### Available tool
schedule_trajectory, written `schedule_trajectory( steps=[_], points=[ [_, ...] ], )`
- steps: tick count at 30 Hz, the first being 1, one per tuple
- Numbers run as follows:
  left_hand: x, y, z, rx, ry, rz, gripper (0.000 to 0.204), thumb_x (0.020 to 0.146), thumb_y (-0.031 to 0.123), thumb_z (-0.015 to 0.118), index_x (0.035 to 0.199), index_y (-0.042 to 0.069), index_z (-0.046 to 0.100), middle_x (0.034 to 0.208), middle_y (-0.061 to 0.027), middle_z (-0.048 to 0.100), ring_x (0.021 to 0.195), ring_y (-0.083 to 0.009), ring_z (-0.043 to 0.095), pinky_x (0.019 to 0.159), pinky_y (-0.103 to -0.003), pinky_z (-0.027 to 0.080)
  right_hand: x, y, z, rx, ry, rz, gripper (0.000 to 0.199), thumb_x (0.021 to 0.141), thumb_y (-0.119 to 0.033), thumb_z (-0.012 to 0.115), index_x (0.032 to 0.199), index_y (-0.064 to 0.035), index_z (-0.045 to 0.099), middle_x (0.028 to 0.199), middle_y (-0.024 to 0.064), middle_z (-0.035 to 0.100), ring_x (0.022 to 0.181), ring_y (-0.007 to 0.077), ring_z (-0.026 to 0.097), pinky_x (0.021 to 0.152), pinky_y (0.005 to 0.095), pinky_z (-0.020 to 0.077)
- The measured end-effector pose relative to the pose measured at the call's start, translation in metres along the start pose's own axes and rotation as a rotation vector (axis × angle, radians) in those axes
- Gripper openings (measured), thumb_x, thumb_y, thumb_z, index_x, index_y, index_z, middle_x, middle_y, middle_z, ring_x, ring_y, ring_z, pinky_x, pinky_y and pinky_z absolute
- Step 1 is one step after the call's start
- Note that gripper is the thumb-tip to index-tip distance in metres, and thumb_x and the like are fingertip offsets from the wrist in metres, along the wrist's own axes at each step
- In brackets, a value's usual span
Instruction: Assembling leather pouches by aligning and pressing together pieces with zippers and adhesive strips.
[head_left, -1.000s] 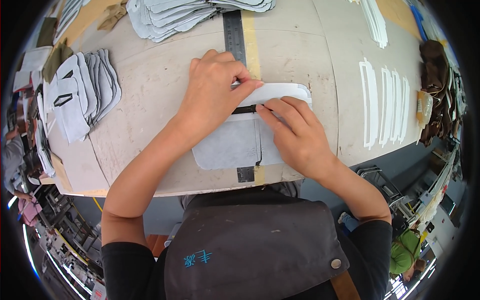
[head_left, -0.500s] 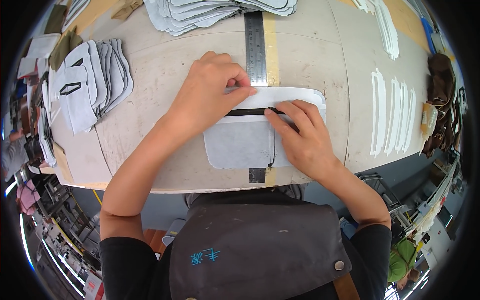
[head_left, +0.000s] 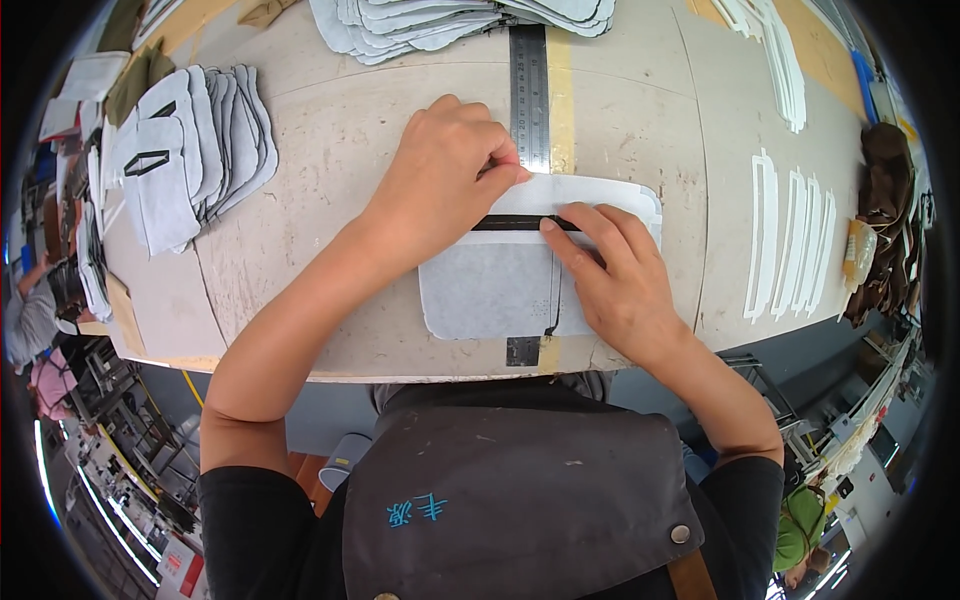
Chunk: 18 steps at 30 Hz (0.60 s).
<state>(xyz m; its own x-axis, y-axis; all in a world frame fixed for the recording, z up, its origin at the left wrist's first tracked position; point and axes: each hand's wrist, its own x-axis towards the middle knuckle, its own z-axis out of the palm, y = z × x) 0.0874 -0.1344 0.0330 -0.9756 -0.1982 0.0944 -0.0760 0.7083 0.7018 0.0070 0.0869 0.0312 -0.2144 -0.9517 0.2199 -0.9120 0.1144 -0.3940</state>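
Note:
A pale grey, round-cornered panel (head_left: 480, 292) lies flat on the worktable in front of me. Across its upper part runs a black strip (head_left: 505, 223), with a thin dark line going down from it to the near edge. At the panel's far edge, beside a steel ruler (head_left: 530, 105), my left hand (head_left: 435, 180) is closed in a pinch; what is between thumb and finger is too small to make out. My right hand (head_left: 630, 285) rests on the panel's right side, fingers apart, with thumb and fingertips on the black strip's right end. Part of the strip is hidden under the fingers.
Stacked grey panels lie at the far edge (head_left: 440, 25) and at the left (head_left: 205, 150). White narrow strips (head_left: 795, 245) lie at the right, next to brown material (head_left: 885, 190). Yellow tape (head_left: 562, 110) runs along the ruler, which passes beneath the panel.
The whole table has shifted slightly to the right in view. Both hands hold nearly the same places on the panel; the left pinch stays at its far edge.

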Motion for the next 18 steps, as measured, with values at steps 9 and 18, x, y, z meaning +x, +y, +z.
schedule_trajectory(
  steps=[9,18],
  points=[
    [0.000,0.001,0.001,0.043,0.002,0.007,0.013,0.081,0.009,0.077,0.077,0.001,0.066,0.074,-0.0066,0.059,0.075,-0.0214,0.053,0.067,-0.033,0.046,0.008,-0.001,-0.004,-0.061,-0.075,-0.054,0.049,0.081,-0.007,0.055,0.129,-0.0004,0.058,0.124,0.0086,0.054,0.112,0.0259,0.052,0.095,0.0367,0.0438],
    [-0.009,0.000,-0.005,0.000,0.104,0.010,0.014,0.078,0.007,0.079,0.076,0.002,0.065,0.074,-0.0049,0.057,0.076,-0.0210,0.051,0.065,-0.033,0.045,0.013,-0.002,-0.002,-0.095,-0.101,-0.073,0.054,0.078,-0.005,0.057,0.132,-0.0031,0.058,0.116,0.0076,0.054,0.108,0.0254,0.052,0.091,0.0355,0.0436]
  ],
)
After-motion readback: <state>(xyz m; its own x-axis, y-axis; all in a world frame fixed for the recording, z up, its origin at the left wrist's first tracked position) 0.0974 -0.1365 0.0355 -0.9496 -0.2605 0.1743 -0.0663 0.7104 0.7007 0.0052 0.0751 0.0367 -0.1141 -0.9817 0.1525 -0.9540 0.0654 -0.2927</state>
